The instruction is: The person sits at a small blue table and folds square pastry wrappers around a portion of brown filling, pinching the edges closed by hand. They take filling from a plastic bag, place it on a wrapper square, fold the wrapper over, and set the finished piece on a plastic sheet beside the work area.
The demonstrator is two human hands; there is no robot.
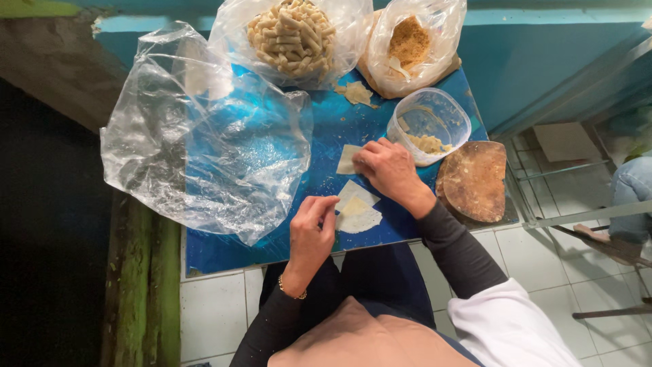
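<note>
Left hand (311, 231) pinching pale, thin dough wrapper (356, 216).

Three thin, pale dough sheets were laid on the blue table top (285, 238). The first sheet (347, 160) was seen flat near the middle, partly covered by the right hand (387, 168), whose fingers were pressed on its right edge. The second sheet (356, 193) was placed just below it, shaped like a square turned on its corner. The third sheet (358, 217) was curved on one side and was overlapped a little by the second. Its left edge was pinched by the fingertips of the left hand (311, 234).
</note>
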